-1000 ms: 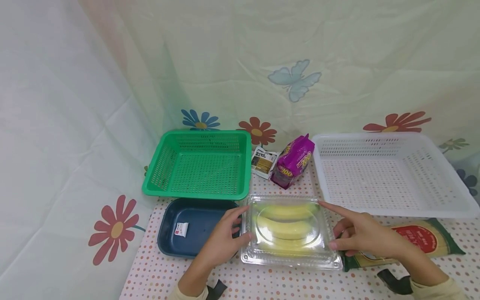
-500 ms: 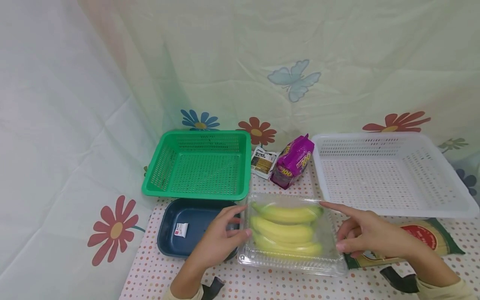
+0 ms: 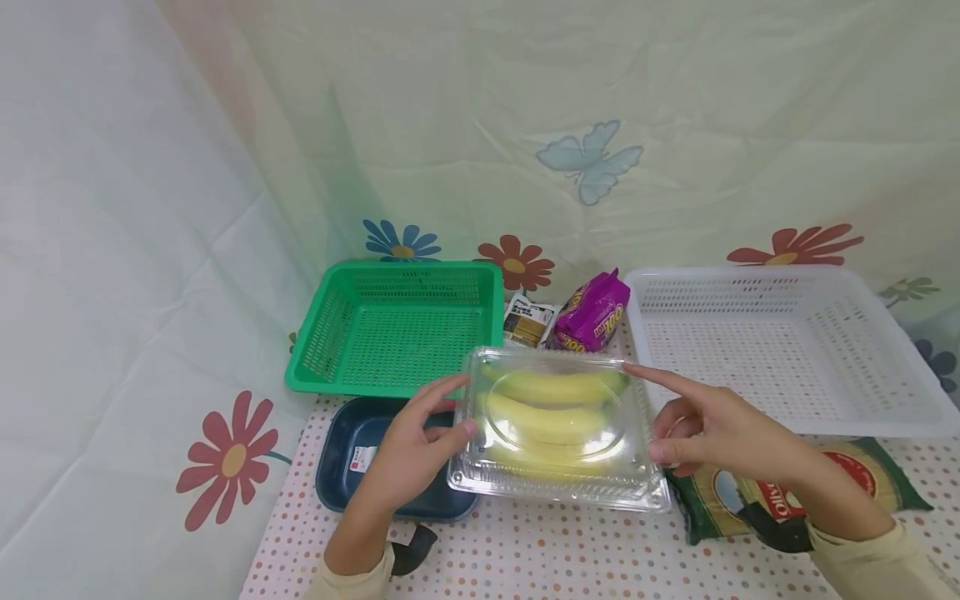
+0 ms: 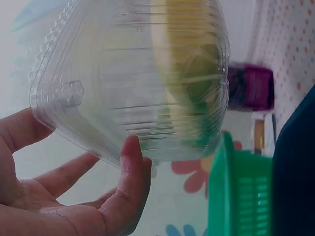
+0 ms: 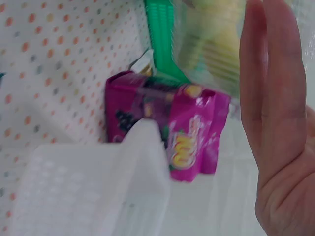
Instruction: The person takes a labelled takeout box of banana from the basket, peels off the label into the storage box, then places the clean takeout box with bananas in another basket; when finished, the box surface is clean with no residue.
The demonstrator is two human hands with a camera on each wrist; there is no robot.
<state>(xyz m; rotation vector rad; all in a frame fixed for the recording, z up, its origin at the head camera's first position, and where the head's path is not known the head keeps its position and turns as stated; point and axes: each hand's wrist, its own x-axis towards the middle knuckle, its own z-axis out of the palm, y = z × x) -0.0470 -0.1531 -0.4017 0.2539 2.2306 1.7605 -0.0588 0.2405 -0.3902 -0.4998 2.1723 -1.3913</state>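
A clear plastic clamshell container (image 3: 553, 429) with yellow bananas (image 3: 551, 417) inside is held up between both hands, its lid down. My left hand (image 3: 420, 442) grips its left side, thumb (image 3: 461, 435) near the front and fingers along the edge. My right hand (image 3: 712, 425) holds the right side, the index finger stretched to the far right corner and the thumb lower on the edge. In the left wrist view, the ribbed wall of the container (image 4: 133, 88) rests against the fingertips of the left hand (image 4: 74, 196). In the right wrist view, the container (image 5: 211, 44) is partly behind the right hand (image 5: 280, 108).
A green basket (image 3: 300, 375) stands back left, with a dark blue tray (image 3: 326, 475) holding a small white packet (image 3: 363, 458) before it. A purple bag (image 3: 596, 312) and a small pouch (image 3: 527, 321) sit at the back. Right are a white basket (image 3: 862, 421) and a green-gold package (image 3: 892, 479).
Both hands have raised the container of bananas off the table and carried it leftward and toward the back. It now overlaps the lower part of the purple bag in the head view.
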